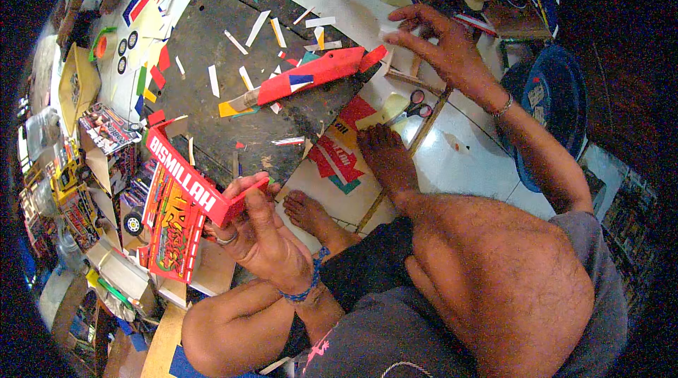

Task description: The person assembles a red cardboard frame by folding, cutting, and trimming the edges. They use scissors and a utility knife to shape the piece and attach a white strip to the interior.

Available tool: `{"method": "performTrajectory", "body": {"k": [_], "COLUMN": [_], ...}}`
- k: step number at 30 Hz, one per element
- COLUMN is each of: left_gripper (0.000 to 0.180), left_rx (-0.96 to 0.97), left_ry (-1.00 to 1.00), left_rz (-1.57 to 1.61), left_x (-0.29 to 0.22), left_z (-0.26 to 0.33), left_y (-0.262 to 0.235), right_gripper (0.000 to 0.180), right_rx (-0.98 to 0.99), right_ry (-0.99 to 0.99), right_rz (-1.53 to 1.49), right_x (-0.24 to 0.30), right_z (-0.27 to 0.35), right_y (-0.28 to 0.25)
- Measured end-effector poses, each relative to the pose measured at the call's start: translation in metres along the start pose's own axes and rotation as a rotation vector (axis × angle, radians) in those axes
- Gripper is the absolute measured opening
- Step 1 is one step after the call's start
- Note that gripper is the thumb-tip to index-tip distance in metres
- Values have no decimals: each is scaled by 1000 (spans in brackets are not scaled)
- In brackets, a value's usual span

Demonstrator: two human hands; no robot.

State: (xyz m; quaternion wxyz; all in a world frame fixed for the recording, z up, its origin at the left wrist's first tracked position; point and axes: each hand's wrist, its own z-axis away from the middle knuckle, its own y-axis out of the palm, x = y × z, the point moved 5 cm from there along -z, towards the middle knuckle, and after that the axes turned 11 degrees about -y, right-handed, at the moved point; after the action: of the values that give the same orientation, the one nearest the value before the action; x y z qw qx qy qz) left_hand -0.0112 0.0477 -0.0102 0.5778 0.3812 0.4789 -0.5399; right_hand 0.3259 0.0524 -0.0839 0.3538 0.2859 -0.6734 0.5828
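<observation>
Left hand on the red panel, right hand out over the floor scraps

From my feed, the left hand has its fingers closed around one end of a red panel, a long folded card piece with white lettering, held up off the floor just in front of the knees, tilted so the printed face looks up, which I'd guess keeps it easy to check. The right hand is stretched out far to the upper right with fingers spread open, tips touching a small white scrap, gripping nothing. Between them a dark board serves as worktop on the tiled floor, carrying a red model part and loose paper strips. Red-handled scissors lie near the right foot.
</observation>
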Motion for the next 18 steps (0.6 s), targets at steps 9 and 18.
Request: {"method": "performTrajectory", "body": {"k": [9,18], "left_gripper": [35,30], "left_rx": [31,36], "left_ry": [46,-59], "left_rz": [-65,52], "left_x": [2,0], "left_z": [3,1], "left_y": [-3,3], "right_gripper": [22,16], "right_rx": [27,111], "right_ry": [-719,-938], "right_rz": [406,412], "right_x": [85,71], "right_z": [-81,-93], "right_y": [23,32]}}
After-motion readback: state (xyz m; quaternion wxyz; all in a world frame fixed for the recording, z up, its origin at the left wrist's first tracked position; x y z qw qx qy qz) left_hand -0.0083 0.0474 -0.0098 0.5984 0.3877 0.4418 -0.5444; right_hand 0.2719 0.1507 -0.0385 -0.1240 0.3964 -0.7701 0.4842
